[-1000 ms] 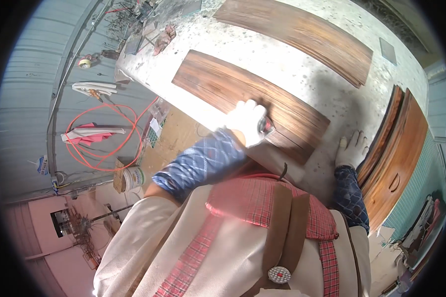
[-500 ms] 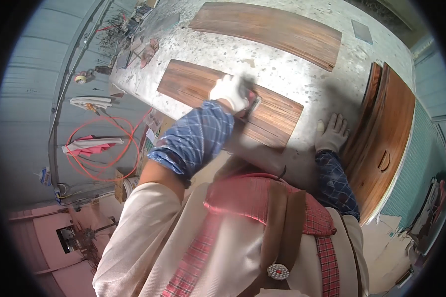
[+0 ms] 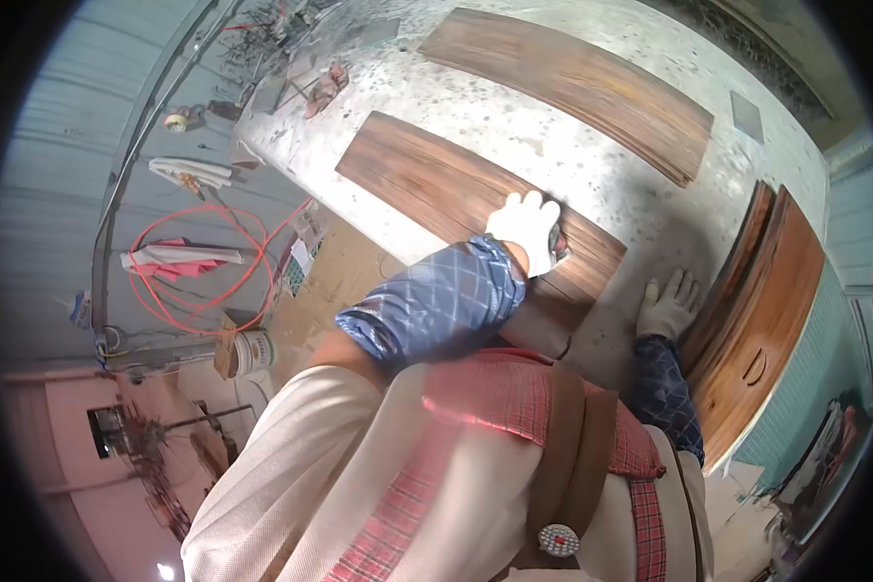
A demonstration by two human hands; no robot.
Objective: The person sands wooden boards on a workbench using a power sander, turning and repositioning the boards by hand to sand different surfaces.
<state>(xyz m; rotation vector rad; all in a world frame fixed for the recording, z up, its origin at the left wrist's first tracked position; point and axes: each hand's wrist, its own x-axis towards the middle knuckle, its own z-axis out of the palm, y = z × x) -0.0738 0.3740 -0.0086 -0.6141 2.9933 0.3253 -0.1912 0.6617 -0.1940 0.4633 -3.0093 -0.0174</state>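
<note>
My left hand (image 3: 526, 229), in a white glove, is closed over a small dark and red hand tool (image 3: 558, 242). The fingers cover most of the tool, so its exact kind does not show. Both are on the right half of a brown wooden board (image 3: 407, 179) that lies flat on the pale, speckled table (image 3: 349, 209). My right hand (image 3: 668, 305), also gloved, rests flat on the table with its fingers spread and nothing in it. It is just left of a stack of wooden boards (image 3: 781, 291).
Beyond the worked board lies another set of brown boards (image 3: 572, 82). A small grey sheet (image 3: 746, 116) is at the far right. Crumpled rags (image 3: 327, 89) sit at the table's far left. Off the left edge, an orange hose (image 3: 150, 301) hangs coiled near a white bucket (image 3: 253, 351).
My left hand has slid with the tool toward the board's right end and nearer me. My right hand stays flat on the table. The whole view has shifted a little.
</note>
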